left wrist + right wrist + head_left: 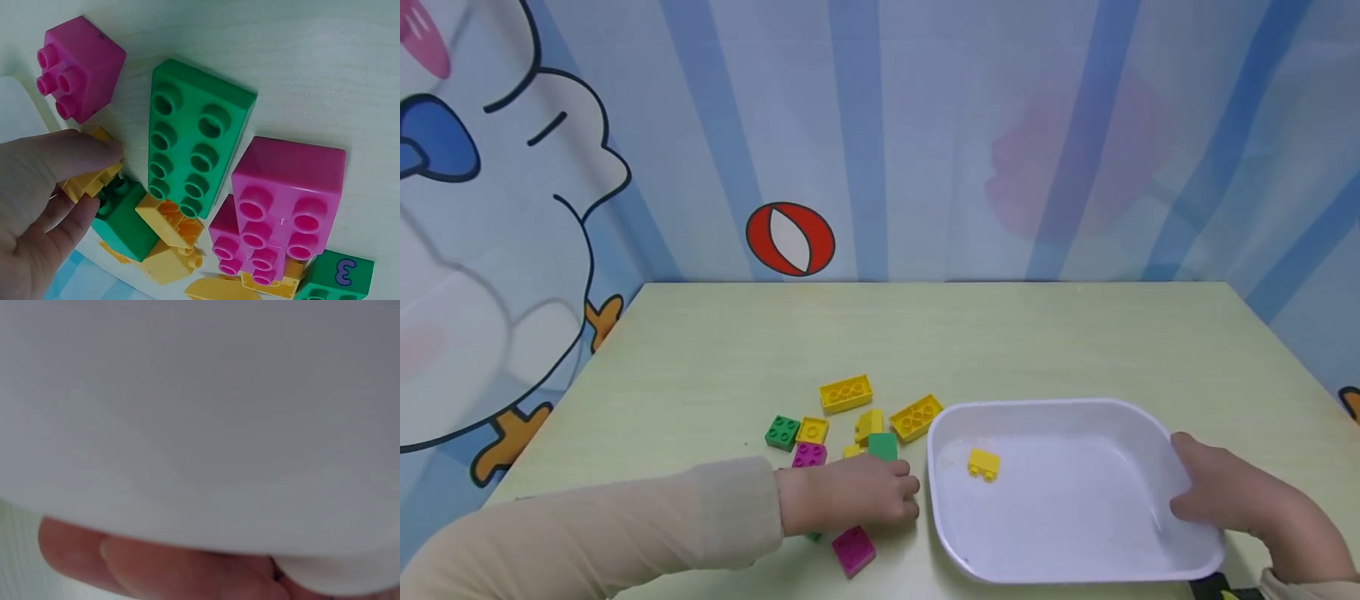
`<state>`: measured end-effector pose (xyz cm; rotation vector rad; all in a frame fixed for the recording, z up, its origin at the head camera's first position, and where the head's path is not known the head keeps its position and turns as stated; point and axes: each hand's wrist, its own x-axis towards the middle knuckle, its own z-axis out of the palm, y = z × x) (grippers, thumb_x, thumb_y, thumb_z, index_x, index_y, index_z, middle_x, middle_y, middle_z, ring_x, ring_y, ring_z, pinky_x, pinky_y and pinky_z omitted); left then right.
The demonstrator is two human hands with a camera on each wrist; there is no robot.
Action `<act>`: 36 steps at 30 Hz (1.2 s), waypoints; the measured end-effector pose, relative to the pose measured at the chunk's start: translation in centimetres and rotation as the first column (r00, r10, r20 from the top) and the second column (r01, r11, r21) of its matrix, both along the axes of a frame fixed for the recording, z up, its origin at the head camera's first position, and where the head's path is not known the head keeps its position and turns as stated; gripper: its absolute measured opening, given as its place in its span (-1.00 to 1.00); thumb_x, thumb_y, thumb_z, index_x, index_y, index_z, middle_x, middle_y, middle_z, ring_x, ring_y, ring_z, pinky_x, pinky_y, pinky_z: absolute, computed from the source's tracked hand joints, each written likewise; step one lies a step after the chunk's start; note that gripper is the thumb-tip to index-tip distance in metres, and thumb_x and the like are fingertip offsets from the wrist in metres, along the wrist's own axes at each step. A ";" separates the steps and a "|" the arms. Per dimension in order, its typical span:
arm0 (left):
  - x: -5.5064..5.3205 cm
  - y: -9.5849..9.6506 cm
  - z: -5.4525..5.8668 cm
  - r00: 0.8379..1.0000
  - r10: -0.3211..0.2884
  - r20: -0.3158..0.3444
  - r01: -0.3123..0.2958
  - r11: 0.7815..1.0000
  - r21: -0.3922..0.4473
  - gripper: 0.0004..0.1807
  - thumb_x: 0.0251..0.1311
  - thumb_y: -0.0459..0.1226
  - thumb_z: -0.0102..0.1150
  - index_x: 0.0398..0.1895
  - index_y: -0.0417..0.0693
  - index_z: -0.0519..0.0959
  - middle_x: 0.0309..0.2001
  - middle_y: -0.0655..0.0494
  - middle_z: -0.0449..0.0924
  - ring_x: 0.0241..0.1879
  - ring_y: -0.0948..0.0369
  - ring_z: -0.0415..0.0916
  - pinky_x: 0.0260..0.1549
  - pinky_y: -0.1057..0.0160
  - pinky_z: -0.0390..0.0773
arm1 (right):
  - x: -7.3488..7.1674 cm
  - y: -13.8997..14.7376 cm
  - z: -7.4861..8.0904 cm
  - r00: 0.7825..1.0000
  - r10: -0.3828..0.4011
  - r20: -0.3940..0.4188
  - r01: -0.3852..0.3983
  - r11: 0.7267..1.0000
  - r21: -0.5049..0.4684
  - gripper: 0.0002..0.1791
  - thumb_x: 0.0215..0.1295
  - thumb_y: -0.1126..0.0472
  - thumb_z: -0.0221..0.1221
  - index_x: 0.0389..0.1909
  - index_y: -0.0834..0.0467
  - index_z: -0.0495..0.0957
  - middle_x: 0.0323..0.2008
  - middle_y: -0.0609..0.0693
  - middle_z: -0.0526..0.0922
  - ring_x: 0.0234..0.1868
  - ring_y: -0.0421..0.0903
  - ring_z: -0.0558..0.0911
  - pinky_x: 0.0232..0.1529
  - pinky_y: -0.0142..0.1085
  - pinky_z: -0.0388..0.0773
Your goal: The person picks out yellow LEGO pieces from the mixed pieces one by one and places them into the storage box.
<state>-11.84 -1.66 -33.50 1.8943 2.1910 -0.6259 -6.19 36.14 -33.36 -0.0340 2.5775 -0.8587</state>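
Observation:
My left hand [857, 492] pinches a small yellow toy building brick [86, 181] between thumb and fingers, just left of the white tray [1067, 508]. Close beside it in the left wrist view are a green brick [128, 219], a long green brick [190, 137] and a magenta brick [87, 72]. My right hand [1240, 492] grips the tray's right rim, thumb over the inside and fingers against the outside. One yellow brick [983, 464] sits inside the tray, near its left wall.
More bricks lie loose left of the tray, among them yellow bricks [846, 393] and a green brick [782, 432]. The table [1000, 333] ends at a striped backdrop [917, 150]. A dark object [1210, 587] shows by the tray's front right corner.

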 end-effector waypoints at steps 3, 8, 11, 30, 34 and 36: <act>0.0 0.0 0.0 1.000 0.001 0.002 -0.001 1.000 -0.002 -0.70 0.08 -0.14 0.29 -0.08 0.20 0.56 -0.18 0.33 0.50 -0.24 0.37 0.33 -0.24 0.55 0.34 | -0.1 -0.1 0.0 1.000 -0.009 0.014 0.009 1.000 0.006 -0.36 -0.08 0.48 0.12 0.04 0.61 0.09 -0.17 0.32 0.46 -0.23 0.00 0.51 -0.29 -0.21 0.49; 0.1 0.0 0.2 1.000 -0.002 0.015 0.002 1.000 -0.001 -0.72 0.08 -0.14 0.30 -0.10 0.21 0.59 -0.23 0.33 0.51 -0.29 0.38 0.31 -0.31 0.56 0.32 | -0.2 -0.2 0.1 0.999 -0.015 0.041 0.013 0.999 0.043 -0.29 -0.03 0.46 0.13 0.10 0.66 0.01 -0.07 0.46 0.41 -0.15 0.09 0.51 -0.19 -0.10 0.49; 0.1 0.0 0.5 1.000 -0.001 0.027 0.001 1.000 0.009 -0.74 0.08 -0.14 0.30 -0.12 0.22 0.61 -0.25 0.34 0.51 -0.31 0.38 0.30 -0.34 0.56 0.30 | -0.1 -0.1 0.1 1.000 -0.006 0.024 0.004 0.998 0.062 -0.28 -0.04 0.46 0.14 0.10 0.67 0.02 -0.07 0.46 0.40 -0.14 0.10 0.50 -0.18 -0.09 0.48; 0.6 0.2 2.7 0.995 0.021 0.097 -0.026 0.998 0.048 -0.66 0.03 -0.21 0.34 -0.08 0.20 0.60 -0.20 0.34 0.56 -0.26 0.41 0.39 -0.25 0.61 0.35 | -0.3 0.0 -0.4 0.999 -0.020 0.025 0.020 0.999 0.026 -0.36 -0.09 0.46 0.14 0.04 0.59 0.12 -0.21 0.28 0.48 -0.27 0.00 0.51 -0.30 -0.19 0.49; 0.5 0.3 3.8 0.992 0.013 0.126 -0.017 0.999 0.029 -0.70 0.07 -0.23 0.30 -0.08 0.17 0.60 -0.22 0.34 0.55 -0.30 0.41 0.36 -0.27 0.62 0.33 | -0.4 0.1 -0.3 0.998 -0.027 0.054 0.025 0.999 0.025 -0.29 -0.08 0.46 0.15 0.10 0.63 0.05 -0.12 0.39 0.45 -0.22 0.04 0.53 -0.26 -0.14 0.52; 0.4 0.4 4.3 0.989 0.016 0.144 -0.018 1.000 0.012 -0.71 0.09 -0.24 0.27 -0.08 0.16 0.60 -0.21 0.34 0.54 -0.30 0.41 0.36 -0.27 0.62 0.33 | -0.4 0.1 -0.2 0.998 -0.029 0.061 0.027 0.999 0.034 -0.28 -0.06 0.45 0.15 0.11 0.64 0.03 -0.10 0.41 0.44 -0.20 0.04 0.53 -0.24 -0.13 0.52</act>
